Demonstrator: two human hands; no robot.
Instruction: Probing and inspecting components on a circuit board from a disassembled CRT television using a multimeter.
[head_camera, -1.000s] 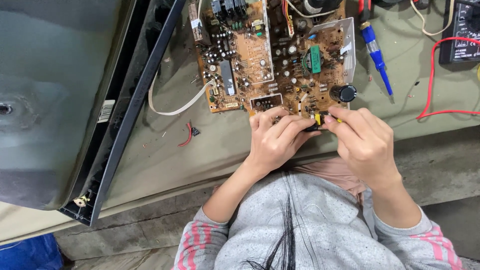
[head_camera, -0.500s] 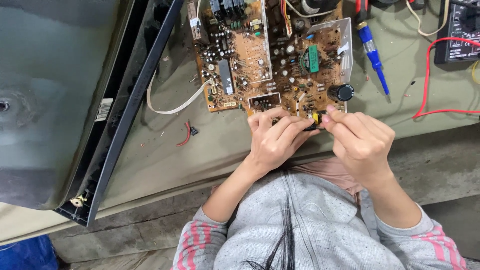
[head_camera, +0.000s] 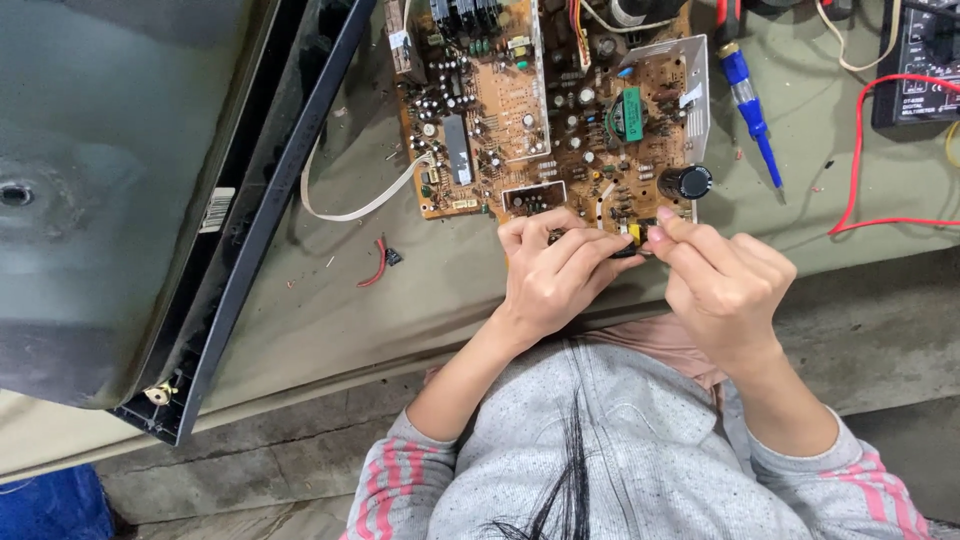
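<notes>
head cam | looks straight down | close above workbench (head_camera: 300, 330) edge | 1 view only

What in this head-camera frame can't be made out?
- Small yellow part: pinched between left hand and right hand; fingers hide its shape.
- Circuit board: top cut off by frame edge.
- Meter: cut off at the right corner.
- Board components: too small to identify.

The hands (head_camera: 640, 270) cover the board's (head_camera: 550, 110) near edge, so what the fingers pinch there is too small to tell. The board, the meter (head_camera: 915, 60) and the set (head_camera: 110, 200) are cut off by the frame.
</notes>
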